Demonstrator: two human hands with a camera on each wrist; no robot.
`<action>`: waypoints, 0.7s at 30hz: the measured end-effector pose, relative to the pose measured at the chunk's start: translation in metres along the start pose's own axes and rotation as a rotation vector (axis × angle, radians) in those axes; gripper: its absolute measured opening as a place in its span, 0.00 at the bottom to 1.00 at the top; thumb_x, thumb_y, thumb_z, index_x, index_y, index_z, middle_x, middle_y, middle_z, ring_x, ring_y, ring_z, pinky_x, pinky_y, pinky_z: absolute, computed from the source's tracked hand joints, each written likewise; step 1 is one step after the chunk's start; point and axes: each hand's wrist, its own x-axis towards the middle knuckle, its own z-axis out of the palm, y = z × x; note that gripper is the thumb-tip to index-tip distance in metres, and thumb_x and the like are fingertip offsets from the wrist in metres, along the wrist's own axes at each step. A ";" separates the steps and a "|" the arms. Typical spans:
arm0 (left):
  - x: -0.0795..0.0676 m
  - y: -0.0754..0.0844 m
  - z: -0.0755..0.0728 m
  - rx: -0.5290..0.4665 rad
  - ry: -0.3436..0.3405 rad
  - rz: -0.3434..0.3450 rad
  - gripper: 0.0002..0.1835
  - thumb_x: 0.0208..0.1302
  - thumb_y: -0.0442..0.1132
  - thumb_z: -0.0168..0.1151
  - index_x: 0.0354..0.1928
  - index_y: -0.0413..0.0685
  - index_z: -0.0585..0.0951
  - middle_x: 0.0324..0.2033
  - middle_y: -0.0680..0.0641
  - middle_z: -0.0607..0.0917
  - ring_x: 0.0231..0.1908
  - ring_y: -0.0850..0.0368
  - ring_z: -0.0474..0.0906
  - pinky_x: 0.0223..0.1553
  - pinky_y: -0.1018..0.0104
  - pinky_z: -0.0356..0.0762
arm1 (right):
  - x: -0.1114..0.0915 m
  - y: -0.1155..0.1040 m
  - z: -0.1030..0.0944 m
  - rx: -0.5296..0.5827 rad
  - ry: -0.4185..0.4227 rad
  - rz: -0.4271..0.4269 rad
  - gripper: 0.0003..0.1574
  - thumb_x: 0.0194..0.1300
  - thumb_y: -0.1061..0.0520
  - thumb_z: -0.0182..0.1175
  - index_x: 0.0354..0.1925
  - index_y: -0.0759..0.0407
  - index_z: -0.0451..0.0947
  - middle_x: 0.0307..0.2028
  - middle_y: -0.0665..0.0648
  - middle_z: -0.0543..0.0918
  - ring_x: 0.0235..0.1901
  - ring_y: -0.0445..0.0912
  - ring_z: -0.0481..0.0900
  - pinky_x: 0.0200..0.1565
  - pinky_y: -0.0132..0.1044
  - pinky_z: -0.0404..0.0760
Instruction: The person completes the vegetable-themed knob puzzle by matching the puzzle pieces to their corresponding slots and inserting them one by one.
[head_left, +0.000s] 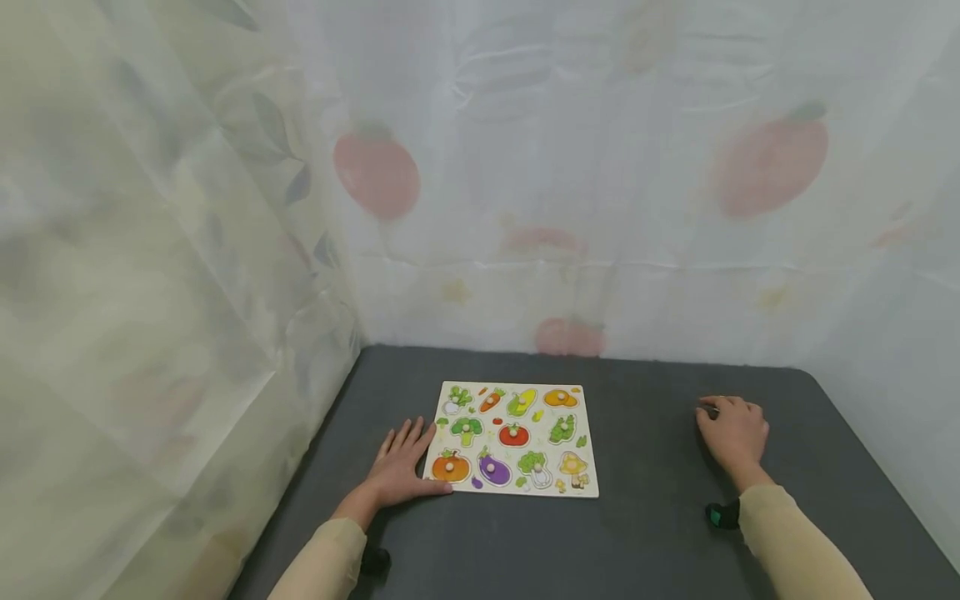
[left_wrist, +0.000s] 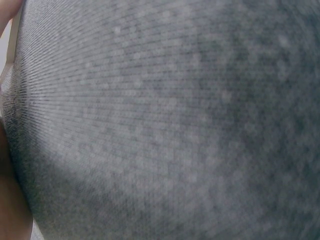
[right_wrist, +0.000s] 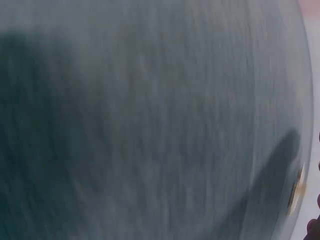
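Observation:
A white wooden vegetable puzzle board (head_left: pixel 553 479) lies flat on the dark table, with pictured pieces such as a tomato (head_left: pixel 513 435), a pumpkin (head_left: pixel 450 467) and an eggplant (head_left: pixel 495 470), several bearing round knobs. At its lower left, my left hand (head_left: pixel 405 471) rests with fingers spread and straight, its thumb along the board's near edge. To the board's right, my right hand (head_left: pixel 735 433) is low over the table, fingers curled. Near those fingers, the right wrist view shows the pale edge of a small wooden piece (right_wrist: pixel 297 191); my hand hides most of it.
The grey-black tabletop (head_left: pixel 645 533) has rounded far corners. Behind it hangs a pale curtain (head_left: pixel 465 317) with strawberry prints, and another sheet (head_left: pixel 172 333) slopes down along the left. A dark wrist device (head_left: pixel 722 516) sits beside the right sleeve.

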 end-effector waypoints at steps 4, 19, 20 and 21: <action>0.000 0.004 -0.004 0.012 -0.009 0.002 0.68 0.46 0.82 0.64 0.83 0.52 0.53 0.81 0.41 0.49 0.79 0.40 0.38 0.75 0.37 0.31 | 0.000 0.018 -0.012 -0.021 -0.014 0.100 0.24 0.75 0.55 0.52 0.59 0.71 0.78 0.58 0.79 0.71 0.58 0.79 0.59 0.54 0.74 0.58; -0.002 0.009 -0.008 0.023 -0.008 0.006 0.66 0.48 0.79 0.67 0.82 0.49 0.55 0.80 0.39 0.51 0.79 0.36 0.41 0.74 0.35 0.35 | 0.004 0.032 -0.026 0.017 -0.070 0.307 0.30 0.76 0.51 0.52 0.63 0.73 0.72 0.60 0.81 0.67 0.61 0.80 0.55 0.57 0.74 0.55; -0.002 0.009 -0.008 0.020 -0.006 0.006 0.67 0.48 0.79 0.68 0.82 0.49 0.55 0.80 0.38 0.52 0.79 0.36 0.41 0.74 0.35 0.35 | 0.005 0.031 -0.025 0.019 -0.074 0.310 0.30 0.76 0.50 0.53 0.63 0.72 0.72 0.60 0.81 0.67 0.62 0.80 0.55 0.58 0.74 0.55; -0.002 0.009 -0.008 0.025 -0.006 0.004 0.67 0.47 0.79 0.67 0.82 0.50 0.55 0.80 0.39 0.52 0.79 0.37 0.41 0.74 0.35 0.35 | 0.005 0.032 -0.025 0.020 -0.078 0.314 0.30 0.76 0.50 0.53 0.63 0.72 0.72 0.60 0.81 0.67 0.62 0.80 0.54 0.58 0.74 0.54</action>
